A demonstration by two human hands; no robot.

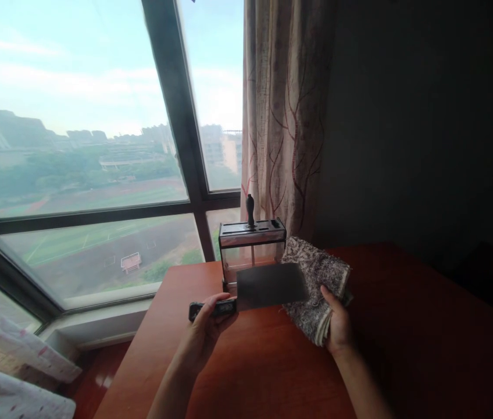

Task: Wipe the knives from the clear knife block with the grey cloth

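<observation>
Fingers of my left hand (206,326) wrap the dark handle of the cleaver (268,286), holding it out flat with the broad blade pointing right, just above the table (238,372). My right hand (338,323) grips a folded grey-brown cloth (316,285) from below, thumb on top, and its upper edge lies behind the blade and seems to touch it. Both forearms reach forward from the near edge, wrists level. As I judge it, the blade is out of its holder and the wiping is at most underway; I cannot tell how clean it is. Beyond, the clear knife block (252,250) stands with one black handle (250,209) upright in it, near the curtain (285,116) and window (76,145)
</observation>
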